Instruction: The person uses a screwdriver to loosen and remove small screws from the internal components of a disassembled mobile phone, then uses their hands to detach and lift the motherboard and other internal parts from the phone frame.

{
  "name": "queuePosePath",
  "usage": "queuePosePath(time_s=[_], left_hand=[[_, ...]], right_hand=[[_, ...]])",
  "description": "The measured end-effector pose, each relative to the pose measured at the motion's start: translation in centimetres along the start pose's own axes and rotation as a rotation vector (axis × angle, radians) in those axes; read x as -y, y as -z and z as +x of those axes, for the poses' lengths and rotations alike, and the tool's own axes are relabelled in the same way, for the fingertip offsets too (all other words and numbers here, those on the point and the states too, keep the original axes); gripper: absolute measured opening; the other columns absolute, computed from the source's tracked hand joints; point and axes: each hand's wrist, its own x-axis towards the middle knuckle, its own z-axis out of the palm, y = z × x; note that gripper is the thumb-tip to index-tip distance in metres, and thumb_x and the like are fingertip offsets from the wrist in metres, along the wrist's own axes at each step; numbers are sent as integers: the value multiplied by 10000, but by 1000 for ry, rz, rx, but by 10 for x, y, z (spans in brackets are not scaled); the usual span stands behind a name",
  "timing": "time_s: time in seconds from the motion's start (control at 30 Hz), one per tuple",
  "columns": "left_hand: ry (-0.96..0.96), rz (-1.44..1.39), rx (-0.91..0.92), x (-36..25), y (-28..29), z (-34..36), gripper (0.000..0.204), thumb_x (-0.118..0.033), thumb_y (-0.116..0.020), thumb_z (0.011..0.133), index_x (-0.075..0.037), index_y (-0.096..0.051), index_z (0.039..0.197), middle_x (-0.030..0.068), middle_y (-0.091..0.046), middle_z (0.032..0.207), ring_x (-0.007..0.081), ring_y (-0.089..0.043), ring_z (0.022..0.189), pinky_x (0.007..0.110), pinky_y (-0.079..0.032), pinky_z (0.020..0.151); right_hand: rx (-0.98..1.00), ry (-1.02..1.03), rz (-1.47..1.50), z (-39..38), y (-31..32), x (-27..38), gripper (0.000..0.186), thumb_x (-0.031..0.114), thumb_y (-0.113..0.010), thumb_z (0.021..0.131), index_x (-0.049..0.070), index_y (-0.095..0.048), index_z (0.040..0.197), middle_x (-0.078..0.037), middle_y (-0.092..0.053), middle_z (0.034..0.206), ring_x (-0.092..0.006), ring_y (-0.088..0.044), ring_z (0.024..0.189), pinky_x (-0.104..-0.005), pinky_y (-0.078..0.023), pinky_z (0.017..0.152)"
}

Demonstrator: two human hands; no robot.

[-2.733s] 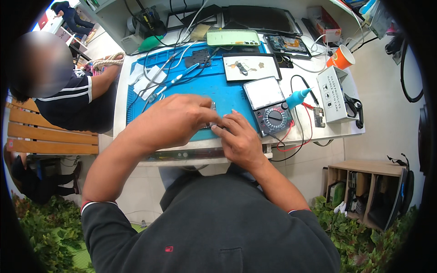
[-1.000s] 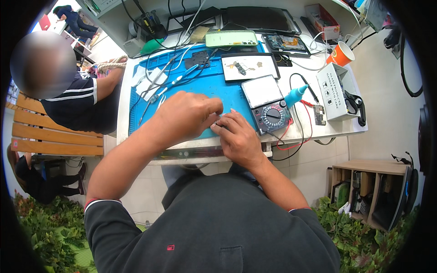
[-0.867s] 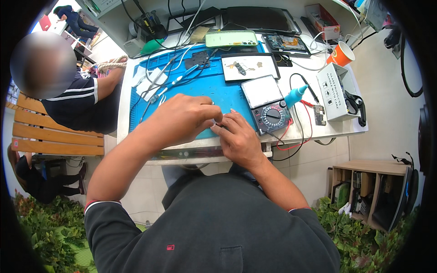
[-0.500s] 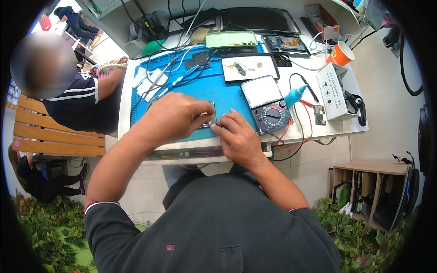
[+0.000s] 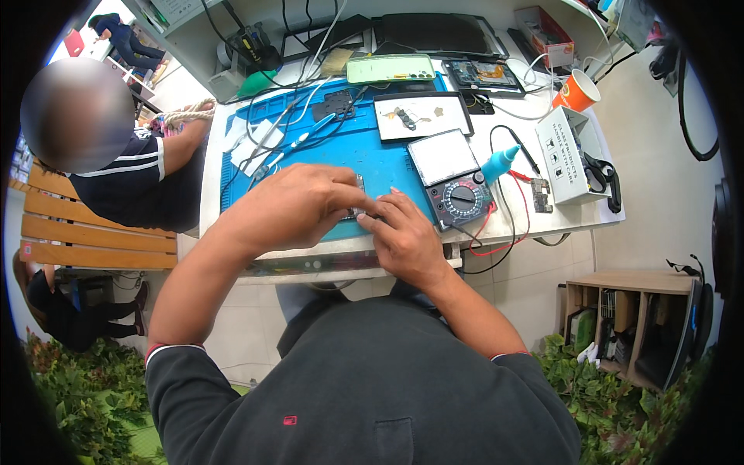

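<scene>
On the blue work mat (image 5: 380, 167) at the bench's front edge lies a small greyish electronic piece (image 5: 360, 183), mostly hidden by my hands; I cannot tell its exact kind. My left hand (image 5: 302, 203) arches over it from the left, thumb and fingers pinched together. Whatever is in that pinch is too small or too covered to make out. From the right, my right hand (image 5: 407, 236) comes in with curled fingers, its fingertips meeting the left ones at the piece. A multimeter (image 5: 463, 198) with its lid raised stands just right of my right hand.
Cables and a blue-and-white pen-like tool (image 5: 302, 139) lie left on the mat. Behind are a tray of small parts (image 5: 434, 116) and a light green phone cover (image 5: 391, 68). A teal bottle (image 5: 500, 164), open box (image 5: 570, 159) and orange cup (image 5: 577, 91) stand right. A person (image 5: 116, 178) sits left.
My left hand has lowered and moved slightly right, so its fingertips now meet my right hand's and cover more of the piece. My right hand has barely moved.
</scene>
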Motion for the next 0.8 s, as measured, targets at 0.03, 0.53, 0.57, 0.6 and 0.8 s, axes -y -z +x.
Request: queuePosePath(time_s=[0.03, 0.53, 0.57, 0.6, 0.8], left_hand=[[66, 10, 3, -1, 0, 0, 239, -124, -875, 989, -156, -876, 1225, 86, -780, 942, 350, -782, 894, 464, -610, 765], [52, 5, 11, -3, -1, 5, 254, -110, -879, 979, -167, -879, 1227, 84, -773, 907, 348, -778, 858, 462, -611, 752], [-10, 12, -23, 1, -7, 5, 254, -111, -878, 980, -168, -879, 1228, 83, -772, 898, 349, -775, 845, 462, -608, 743], [-72, 19, -57, 2, -9, 4, 255, -113, -878, 980, -169, -880, 1229, 82, -770, 889, 350, -772, 831, 461, -605, 735], [169, -2, 81, -2, 2, 2, 272, -115, -872, 990, -162, -868, 1258, 104, -776, 991, 343, -764, 877, 459, -596, 751]], right_hand=[[2, 0, 0, 0, 0, 0, 334, -43, -783, 877, 35, -825, 1199, -123, -738, 1174, -364, -713, 1279, -605, -548, 1249], [-14, 5, -24, 0, 1, 2, 379, -49, -775, 865, 50, -804, 1230, -124, -734, 1197, -358, -718, 1285, -612, -544, 1260], [-10, 5, -30, 0, 0, 2, 379, -47, -775, 867, 51, -805, 1233, -126, -734, 1200, -358, -718, 1287, -611, -544, 1260], [-6, 4, -35, 0, 0, 2, 380, -46, -775, 869, 51, -805, 1235, -128, -734, 1203, -358, -717, 1289, -611, -544, 1261], [23, 5, -33, -1, 2, 1, 385, -35, -777, 887, 53, -799, 1261, -134, -726, 1258, -365, -705, 1304, -611, -534, 1272]])
